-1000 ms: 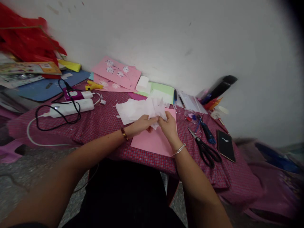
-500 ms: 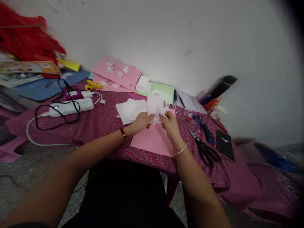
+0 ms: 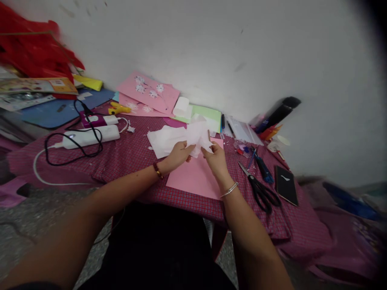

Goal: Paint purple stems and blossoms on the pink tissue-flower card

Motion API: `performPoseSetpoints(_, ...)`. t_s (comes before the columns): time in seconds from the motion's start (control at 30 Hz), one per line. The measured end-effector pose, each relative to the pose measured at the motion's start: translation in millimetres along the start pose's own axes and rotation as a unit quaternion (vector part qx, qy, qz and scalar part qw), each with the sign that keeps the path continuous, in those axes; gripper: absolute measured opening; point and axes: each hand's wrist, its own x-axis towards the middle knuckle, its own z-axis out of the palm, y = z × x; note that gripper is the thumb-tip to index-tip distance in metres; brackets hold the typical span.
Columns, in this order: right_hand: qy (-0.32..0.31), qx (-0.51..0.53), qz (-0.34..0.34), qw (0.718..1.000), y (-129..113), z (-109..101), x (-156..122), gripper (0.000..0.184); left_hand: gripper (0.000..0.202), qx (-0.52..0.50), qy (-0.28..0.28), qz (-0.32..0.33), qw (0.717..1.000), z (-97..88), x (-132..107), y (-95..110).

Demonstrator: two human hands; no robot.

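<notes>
Between my two hands is a thin white tissue paper (image 3: 198, 131), creased and partly see-through. My left hand (image 3: 179, 154) pinches its lower left edge between thumb and fingers. On the other side my right hand (image 3: 215, 157) grips the lower right edge the same way. Both hands are above a pink paper sheet (image 3: 193, 177) lying at the table's front. More white tissue sheets (image 3: 165, 141) lie flat just left of the held one. The fingertips behind the tissue are partly hidden.
Black-handled scissors (image 3: 261, 189), a blue cutter (image 3: 264, 169) and a black notebook (image 3: 286, 185) lie to the right. Pink cards with white flowers (image 3: 149, 92) rest against the wall. At the left are a white power strip (image 3: 90, 137) with cables and a yellow glue gun (image 3: 119, 108).
The tissue between my hands has shifted shape, its upper part now spread wider and leaning to the right. Both hands have barely moved and keep their hold.
</notes>
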Motion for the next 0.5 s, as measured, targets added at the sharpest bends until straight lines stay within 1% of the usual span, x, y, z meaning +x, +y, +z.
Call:
performPoseSetpoints(0.3,0.011,0.002,0.003,1.0,-2.3,0.7,0.6,0.016,0.019,-0.032,-0.004,0.034,0.999,-1.2,3.8,-8.9)
performPoseSetpoints(0.37,0.007,0.035,0.032,0.999,-3.8,-0.5,0.6,0.019,0.02,-0.04,-0.004,0.035,0.999,-1.4,5.1,-9.7)
performPoseSetpoints(0.47,-0.035,0.132,0.097,0.986,-9.0,-2.9,-1.3,0.026,0.027,-0.045,0.0,0.032,0.998,-1.2,5.9,-9.8)
performPoseSetpoints(0.5,-0.05,0.158,0.11,0.98,-11.0,-3.6,-2.3,0.029,0.029,-0.045,0.001,0.032,0.998,-1.2,5.8,-9.9)
